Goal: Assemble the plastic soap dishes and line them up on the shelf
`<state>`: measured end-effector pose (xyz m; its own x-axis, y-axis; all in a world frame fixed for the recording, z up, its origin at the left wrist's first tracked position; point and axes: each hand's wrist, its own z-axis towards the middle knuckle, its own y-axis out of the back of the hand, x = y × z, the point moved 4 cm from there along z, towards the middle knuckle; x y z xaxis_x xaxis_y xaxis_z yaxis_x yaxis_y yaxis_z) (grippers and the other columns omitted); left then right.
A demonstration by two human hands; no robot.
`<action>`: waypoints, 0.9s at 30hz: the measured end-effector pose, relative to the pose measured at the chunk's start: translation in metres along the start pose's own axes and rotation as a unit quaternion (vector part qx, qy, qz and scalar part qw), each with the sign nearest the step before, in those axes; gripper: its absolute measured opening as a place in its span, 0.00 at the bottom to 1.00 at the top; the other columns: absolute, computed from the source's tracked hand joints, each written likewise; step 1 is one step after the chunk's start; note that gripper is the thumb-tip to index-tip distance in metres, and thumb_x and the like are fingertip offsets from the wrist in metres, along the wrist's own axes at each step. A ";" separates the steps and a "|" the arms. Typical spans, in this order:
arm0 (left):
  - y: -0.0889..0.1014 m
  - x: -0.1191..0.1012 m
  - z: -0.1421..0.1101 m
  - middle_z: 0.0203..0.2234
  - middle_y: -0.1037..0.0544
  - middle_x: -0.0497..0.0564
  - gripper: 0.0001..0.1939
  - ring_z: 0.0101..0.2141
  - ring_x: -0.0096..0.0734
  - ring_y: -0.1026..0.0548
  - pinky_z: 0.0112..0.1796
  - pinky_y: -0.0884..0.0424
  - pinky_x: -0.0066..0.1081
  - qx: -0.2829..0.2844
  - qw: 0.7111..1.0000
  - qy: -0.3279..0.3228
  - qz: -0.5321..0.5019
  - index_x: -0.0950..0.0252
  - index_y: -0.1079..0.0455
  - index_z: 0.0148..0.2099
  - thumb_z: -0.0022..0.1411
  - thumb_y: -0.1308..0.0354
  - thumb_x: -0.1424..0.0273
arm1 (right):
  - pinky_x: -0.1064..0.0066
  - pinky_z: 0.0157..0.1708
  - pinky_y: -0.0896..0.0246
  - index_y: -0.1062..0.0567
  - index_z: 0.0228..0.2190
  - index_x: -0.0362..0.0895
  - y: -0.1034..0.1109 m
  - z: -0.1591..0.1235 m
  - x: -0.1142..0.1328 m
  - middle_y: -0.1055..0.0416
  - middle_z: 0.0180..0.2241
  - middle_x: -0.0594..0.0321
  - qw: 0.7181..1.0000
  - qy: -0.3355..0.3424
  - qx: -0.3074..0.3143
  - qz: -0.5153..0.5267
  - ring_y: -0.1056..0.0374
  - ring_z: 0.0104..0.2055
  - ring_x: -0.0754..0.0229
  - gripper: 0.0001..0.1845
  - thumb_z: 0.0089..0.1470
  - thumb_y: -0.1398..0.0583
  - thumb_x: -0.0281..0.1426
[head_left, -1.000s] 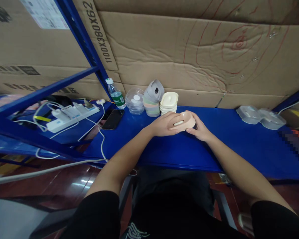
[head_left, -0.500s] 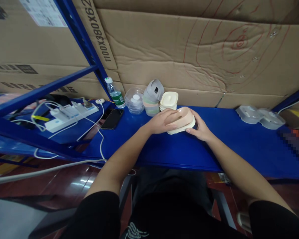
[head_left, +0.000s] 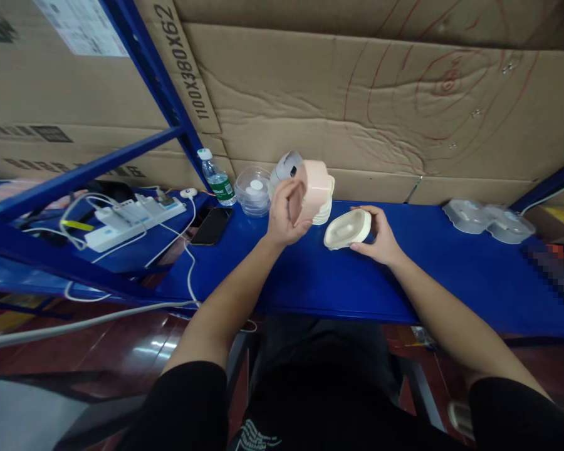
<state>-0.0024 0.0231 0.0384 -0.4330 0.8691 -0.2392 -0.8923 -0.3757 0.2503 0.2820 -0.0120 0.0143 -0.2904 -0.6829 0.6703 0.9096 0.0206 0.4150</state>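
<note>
My left hand (head_left: pixel 286 213) is closed on a pink plastic bowl (head_left: pixel 316 181), held tipped on its side above the table. My right hand (head_left: pixel 380 238) grips a cream lid (head_left: pixel 348 229) by its right edge and holds it tilted, hollow face toward me. Behind the pink bowl a stack of cream lids (head_left: pixel 323 214) is partly hidden. A grey bowl (head_left: pixel 286 166) leans just left of it; whatever is below that bowl is mostly covered by my left hand. Clear plastic containers (head_left: pixel 254 193) stand stacked farther left.
On the blue table (head_left: pixel 310 282) are a water bottle (head_left: pixel 219 178), a black phone (head_left: pixel 211 225) and two clear-lidded containers (head_left: pixel 489 220) at the right. A white power strip (head_left: pixel 134 219) with cables lies beyond the blue shelf post (head_left: pixel 155 69). Cardboard (head_left: pixel 310 81) backs the table.
The pink bowl and cream lid, together before, are now apart. My left hand has lifted the bowl up and left and tipped it; my right hand keeps the lid, now tilted.
</note>
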 end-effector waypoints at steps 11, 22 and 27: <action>0.065 0.068 0.012 0.70 0.39 0.62 0.43 0.74 0.53 0.43 0.72 0.45 0.53 -0.210 0.941 0.201 0.171 0.59 0.45 0.74 0.65 0.34 0.50 | 0.33 0.66 0.40 0.41 0.58 0.54 0.003 0.062 -0.002 0.40 0.65 0.48 0.964 0.086 -0.183 -0.176 0.42 0.71 0.37 0.46 0.48 0.28 0.56; 0.085 0.082 0.006 0.76 0.46 0.68 0.51 0.76 0.61 0.48 0.73 0.51 0.63 -0.181 0.902 0.324 0.220 0.61 0.48 0.75 0.58 0.25 0.61 | 0.25 0.74 0.64 0.48 0.68 0.49 -0.080 0.111 -0.036 0.55 0.74 0.39 0.969 -0.029 -0.180 -0.168 0.61 0.78 0.29 0.54 0.52 0.33 0.60; 0.082 0.091 0.005 0.77 0.48 0.67 0.56 0.76 0.64 0.49 0.73 0.51 0.64 -0.146 0.911 0.303 0.240 0.59 0.48 0.76 0.54 0.22 0.58 | 0.26 0.74 0.62 0.53 0.72 0.50 -0.094 0.103 -0.036 0.65 0.78 0.42 0.978 -0.003 -0.112 -0.178 0.67 0.80 0.31 0.57 0.55 0.36 0.62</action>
<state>-0.1143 0.0725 0.0416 -0.6945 0.2782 -0.6635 -0.5391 -0.8120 0.2237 0.1765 0.0857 0.0151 -0.6019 -0.6127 0.5122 0.7925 -0.3790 0.4778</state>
